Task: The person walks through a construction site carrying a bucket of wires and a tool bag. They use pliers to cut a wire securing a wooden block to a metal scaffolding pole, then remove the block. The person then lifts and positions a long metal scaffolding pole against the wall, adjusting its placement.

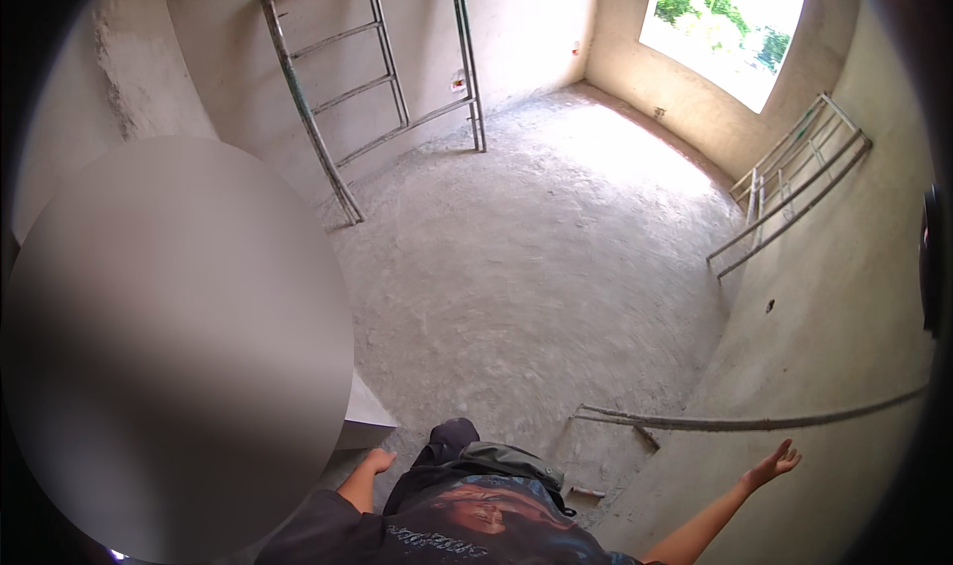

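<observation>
My right hand (776, 464) is held out to the right with its fingers apart and nothing in it. Just beyond it, a long dark metal bar (735, 425) runs from the floor toward the right wall; I see a gap between the hand and the bar. My left hand (380, 461) hangs low beside my body, close to a pale flat-sided piece (367, 411). Its fingers are too small and turned away to make out, and no held object shows. A blurred grey oval hides much of the left side.
A metal scaffold frame (399, 73) leans on the left wall. Another scaffold frame (784, 193) leans on the right wall, near a window opening (730, 29). Rough concrete floor (536, 267) stretches ahead. A short bar-like piece (588, 493) lies by my feet.
</observation>
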Motion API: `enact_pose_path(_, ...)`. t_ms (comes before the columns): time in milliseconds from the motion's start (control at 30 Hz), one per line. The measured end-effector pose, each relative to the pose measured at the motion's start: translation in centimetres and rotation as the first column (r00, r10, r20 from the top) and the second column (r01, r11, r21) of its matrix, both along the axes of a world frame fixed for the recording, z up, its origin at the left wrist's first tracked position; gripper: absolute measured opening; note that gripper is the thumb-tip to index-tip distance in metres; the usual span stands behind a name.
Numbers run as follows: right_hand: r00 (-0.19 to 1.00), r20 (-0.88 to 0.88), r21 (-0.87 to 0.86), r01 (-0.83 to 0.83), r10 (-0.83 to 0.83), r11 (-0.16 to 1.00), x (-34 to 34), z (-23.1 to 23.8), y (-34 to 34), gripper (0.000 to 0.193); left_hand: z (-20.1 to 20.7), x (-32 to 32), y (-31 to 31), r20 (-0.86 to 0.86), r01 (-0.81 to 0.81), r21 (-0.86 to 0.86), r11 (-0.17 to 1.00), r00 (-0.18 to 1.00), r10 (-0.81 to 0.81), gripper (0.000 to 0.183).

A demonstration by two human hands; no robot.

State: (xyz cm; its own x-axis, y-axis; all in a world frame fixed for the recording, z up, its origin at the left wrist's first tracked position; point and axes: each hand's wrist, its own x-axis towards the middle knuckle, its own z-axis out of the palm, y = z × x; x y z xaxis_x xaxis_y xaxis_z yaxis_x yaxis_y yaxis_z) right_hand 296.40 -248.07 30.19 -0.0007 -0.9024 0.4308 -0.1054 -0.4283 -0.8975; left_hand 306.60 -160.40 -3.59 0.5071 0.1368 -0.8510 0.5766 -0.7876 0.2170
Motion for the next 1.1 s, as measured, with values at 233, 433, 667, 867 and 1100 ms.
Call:
enact_pose_path(233, 0.638, -0.129, -0.223, 0.727, -0.759, 0.649, 8.7, -3.6, -9.7, 0.108, -0.9, 13.0, -1.5, -0.284, 0.145, -0.003, 0.989, 0.948, -0.140, 0.065)
enact_pose_path(433, 0.756, -0.099, 0.228, 0.650, -0.647, 0.725, 15.7, -1.8, -9.5, 0.074, -4.2, 31.8, 3.6, 0.000, 0.232, 0.092, 0.968, 0.972, -0.233, 0.066)
enact_pose_path(667, 0.904, 0.009, 0.253, 0.412, -0.428, 0.875, 28.4, 0.3, -2.0, 0.036, 0.6, 59.4, -1.2, 0.099, 0.122, 0.121, 0.985, 0.986, -0.134, 0.064)
enact_pose_path(867, 0.969, -0.238, 0.028, 0.075, -0.066, 0.997, 52.0, 4.2, 11.2, 0.054, 7.1, 79.3, -13.9, 0.259, 0.157, -0.082, 0.984, 0.957, -0.131, 0.056)
enact_pose_path(1100, 0.919, -0.181, 0.135, -0.329, 0.349, 0.935, 81.7, -3.7, 7.6, 0.033, 5.8, 90.9, -18.9, 0.262, 0.141, -0.159, 0.977, 0.960, -0.096, 0.054)
